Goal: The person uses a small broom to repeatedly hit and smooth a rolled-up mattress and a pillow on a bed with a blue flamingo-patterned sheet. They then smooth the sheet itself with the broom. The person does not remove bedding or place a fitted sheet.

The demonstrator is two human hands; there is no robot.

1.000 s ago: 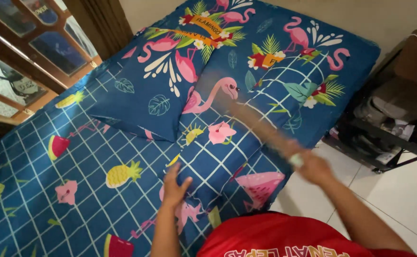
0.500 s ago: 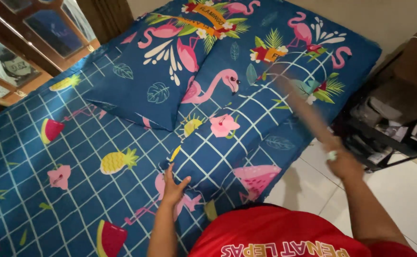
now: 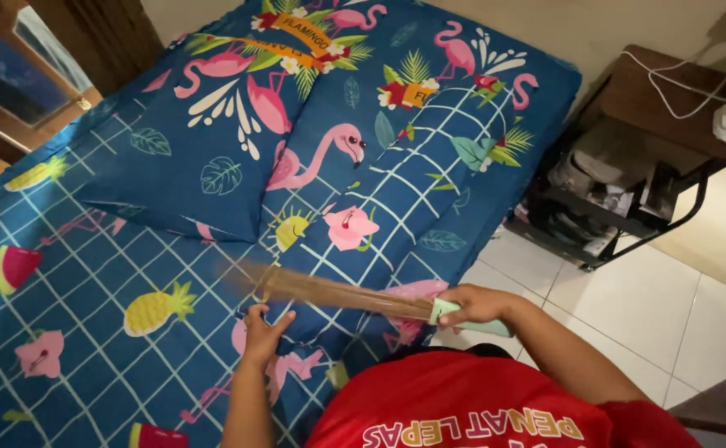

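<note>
A bedroom in a home. Low bed (image 3: 64, 332) under a blue flamingo-and-fruit sheet, matching pillows (image 3: 205, 141) at its head, white tiled floor (image 3: 628, 323), dark shelf stand (image 3: 620, 191) of clutter alongside, wooden glazed door (image 3: 14, 75) behind.

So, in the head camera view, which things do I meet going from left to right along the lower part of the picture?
Pineapple print on the sheet → left hand → brown stick broom → right hand on the broom's pale green handle → white floor tiles.
</note>
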